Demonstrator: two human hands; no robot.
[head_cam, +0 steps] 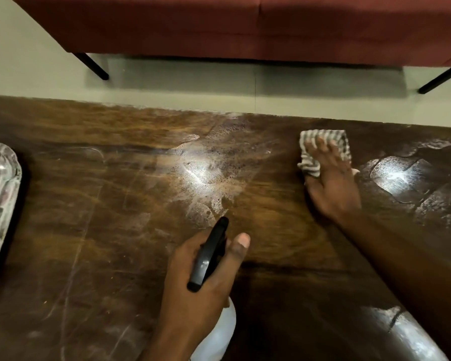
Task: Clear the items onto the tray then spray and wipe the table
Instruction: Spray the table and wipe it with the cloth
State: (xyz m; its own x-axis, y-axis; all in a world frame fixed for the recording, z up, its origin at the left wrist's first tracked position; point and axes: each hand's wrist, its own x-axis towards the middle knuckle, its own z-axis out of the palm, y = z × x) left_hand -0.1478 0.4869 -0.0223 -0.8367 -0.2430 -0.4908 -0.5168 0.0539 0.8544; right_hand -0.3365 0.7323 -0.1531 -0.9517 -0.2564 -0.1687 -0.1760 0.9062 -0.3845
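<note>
The dark wooden table (102,204) fills the view, with wet spray patches at its middle and right. My left hand (201,277) grips a spray bottle (208,256) by its black trigger head, nozzle pointing at the wet middle patch; the white body shows below my wrist. My right hand (331,183) lies flat on a grey striped cloth (323,147) and presses it on the table near the far edge. At the left edge sits a shiny metal tray (3,194), only partly in view; its contents are hard to tell.
Beyond the table's far edge is a pale floor (219,84) and a red sofa (245,24) on black legs. My right forearm crosses the table's right side.
</note>
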